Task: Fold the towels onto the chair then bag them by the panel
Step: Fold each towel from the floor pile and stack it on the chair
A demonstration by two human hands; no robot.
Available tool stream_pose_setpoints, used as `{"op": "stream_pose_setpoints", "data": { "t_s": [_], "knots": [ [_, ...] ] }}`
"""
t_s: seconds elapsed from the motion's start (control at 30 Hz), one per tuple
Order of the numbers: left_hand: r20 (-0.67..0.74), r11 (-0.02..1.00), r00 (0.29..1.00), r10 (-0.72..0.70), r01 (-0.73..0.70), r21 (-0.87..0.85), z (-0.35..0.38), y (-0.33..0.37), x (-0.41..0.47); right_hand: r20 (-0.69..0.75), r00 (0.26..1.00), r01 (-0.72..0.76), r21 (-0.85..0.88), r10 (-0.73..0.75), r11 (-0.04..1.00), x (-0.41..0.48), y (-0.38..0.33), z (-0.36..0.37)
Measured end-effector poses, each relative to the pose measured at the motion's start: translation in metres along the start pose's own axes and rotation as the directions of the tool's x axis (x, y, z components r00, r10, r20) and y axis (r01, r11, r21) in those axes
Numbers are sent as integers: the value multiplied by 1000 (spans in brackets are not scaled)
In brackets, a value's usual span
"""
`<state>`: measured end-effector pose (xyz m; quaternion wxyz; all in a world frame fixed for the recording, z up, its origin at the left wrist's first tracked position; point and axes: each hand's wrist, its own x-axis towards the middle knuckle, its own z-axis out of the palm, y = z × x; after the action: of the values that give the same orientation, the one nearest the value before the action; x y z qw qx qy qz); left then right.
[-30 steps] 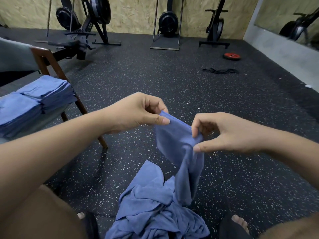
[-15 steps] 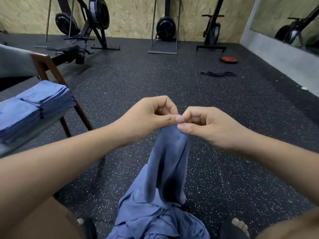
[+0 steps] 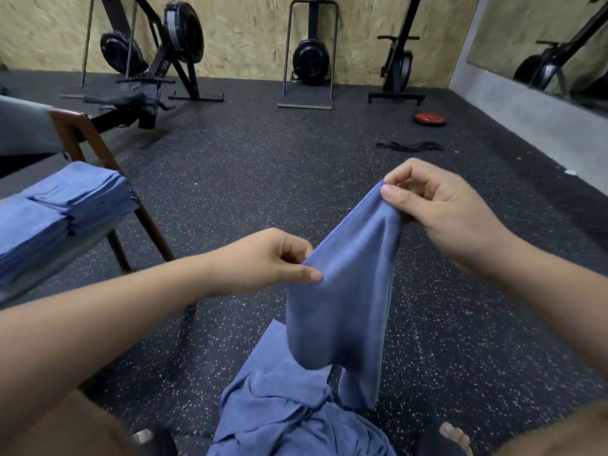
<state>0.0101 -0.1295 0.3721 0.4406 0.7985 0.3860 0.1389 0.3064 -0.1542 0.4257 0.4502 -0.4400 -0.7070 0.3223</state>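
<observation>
Head view: soft blue cloth towel (image 3: 342,291) hangs slanted. Left hand (image 3: 263,261) pinches its corner nearer the brown wooden chair (image 3: 82,139); right hand (image 3: 437,205) pinches the farther, higher corner.

Frame edges cut off the loose towel pile (image 3: 289,419) and folded stack (image 3: 36,225).

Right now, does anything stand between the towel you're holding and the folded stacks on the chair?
Nothing visible does. The towel hangs pinched between the left hand and right hand. The chair with its folded stacks stands to the left, and only bare floor shows between them. The loose towel pile lies below, out of that path.
</observation>
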Motion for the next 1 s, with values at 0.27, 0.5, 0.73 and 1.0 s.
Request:
{"op": "stream_pose_setpoints", "data": {
  "t_s": [0.27,0.5,0.73,1.0],
  "knots": [
    [-186,967,974,-129,165,196,-47,-42,-2,-211,975,-60,50,69,997,7,20,-16],
    [-382,951,902,-200,272,146,-75,-60,-12,-302,941,-152,23,151,988,9,34,-21],
    [-480,969,858,-185,77,-235,-68,-34,-11,-370,904,-195,88,214,977,12,29,-9],
    [-446,926,879,-169,-14,-377,-43,6,-1,-276,917,-238,199,287,951,8,15,11]
  ]
}}
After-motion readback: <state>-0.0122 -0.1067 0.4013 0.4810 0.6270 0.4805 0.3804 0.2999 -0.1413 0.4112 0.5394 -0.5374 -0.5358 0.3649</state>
